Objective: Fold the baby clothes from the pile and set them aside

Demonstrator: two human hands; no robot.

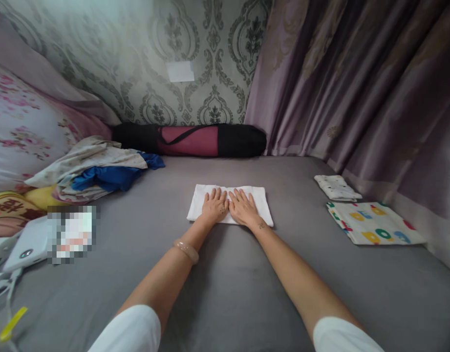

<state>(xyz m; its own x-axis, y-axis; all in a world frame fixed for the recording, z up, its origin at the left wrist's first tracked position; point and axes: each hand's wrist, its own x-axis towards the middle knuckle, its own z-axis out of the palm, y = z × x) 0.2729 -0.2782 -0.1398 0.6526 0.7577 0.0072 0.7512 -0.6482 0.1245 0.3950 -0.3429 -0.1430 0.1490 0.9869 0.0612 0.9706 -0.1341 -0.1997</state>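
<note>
A folded white cloth (262,201) lies flat on the grey sheet (225,274), in the middle of the view. My left hand (215,205) rests palm down on its left half, fingers spread. Beside it, my right hand (243,207) lies palm down on the cloth too, with the fingers apart. The two hands are side by side, almost touching at the centre of the cloth. Neither hand grips anything.
At the right lie a small folded white cloth (337,187) and a folded colourful patterned cloth (378,224). A black and red bag (190,141) lies along the wall. Crumpled clothes (100,161) and a white device (32,242) with cables are at the left.
</note>
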